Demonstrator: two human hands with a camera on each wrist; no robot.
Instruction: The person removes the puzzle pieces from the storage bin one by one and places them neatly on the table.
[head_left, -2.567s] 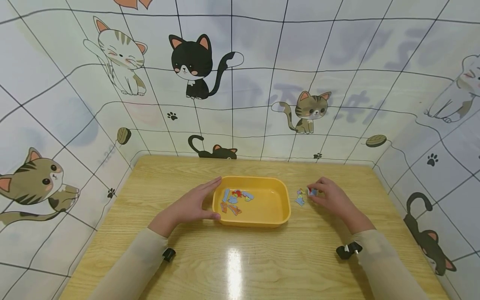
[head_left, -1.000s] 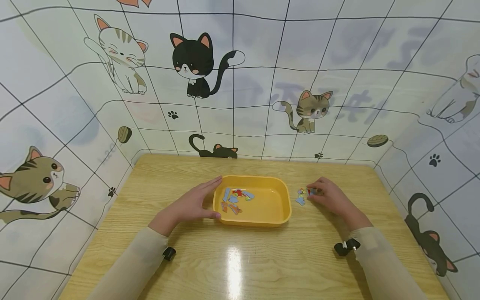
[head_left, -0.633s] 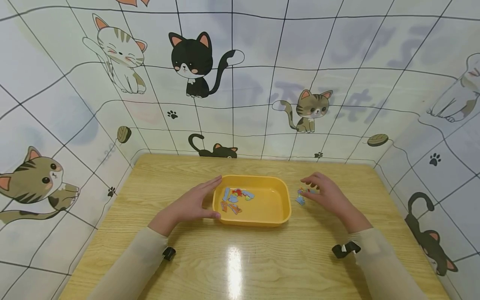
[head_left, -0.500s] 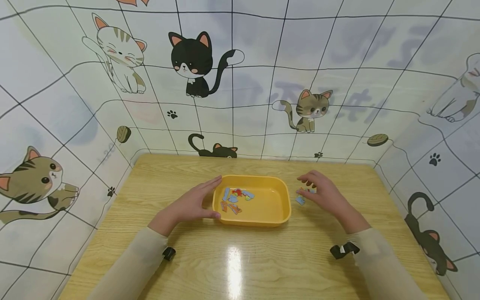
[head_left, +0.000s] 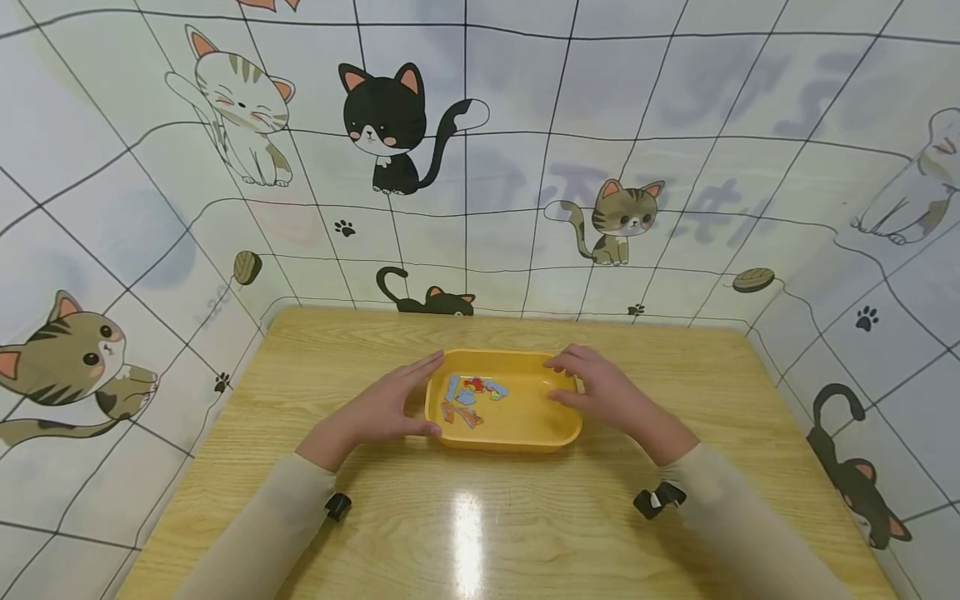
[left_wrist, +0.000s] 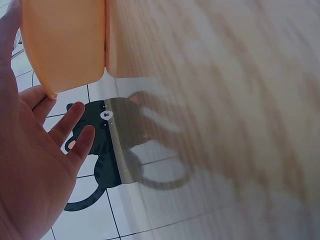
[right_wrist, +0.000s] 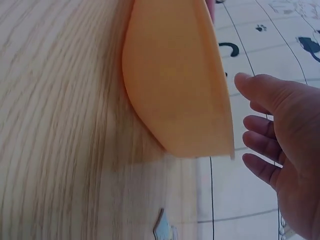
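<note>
A yellow plastic tray (head_left: 525, 417) sits on the wooden table, with several small blue, red and orange puzzle pieces (head_left: 467, 398) in its left half. My left hand (head_left: 378, 408) spans the tray's left end, thumb at the near corner and fingertips at the far one. In the left wrist view its fingers are loosely extended by the tray wall. Over the tray's right end hovers my right hand (head_left: 600, 390), thumb and fingers apart and nothing between them. One light-blue piece (right_wrist: 161, 227) shows on the table in the right wrist view; in the head view the hand hides that spot.
The wooden table (head_left: 360, 533) runs up to a cloth backdrop (head_left: 510, 167) printed with cats and grid lines, which encloses its back and sides. Black wrist-camera mounts (head_left: 660, 500) sit at both cuffs.
My right hand was fingering a puzzle piece on the table right of the tray, let it go, and has moved left over the tray's right end. The left hand and tray stay put.
</note>
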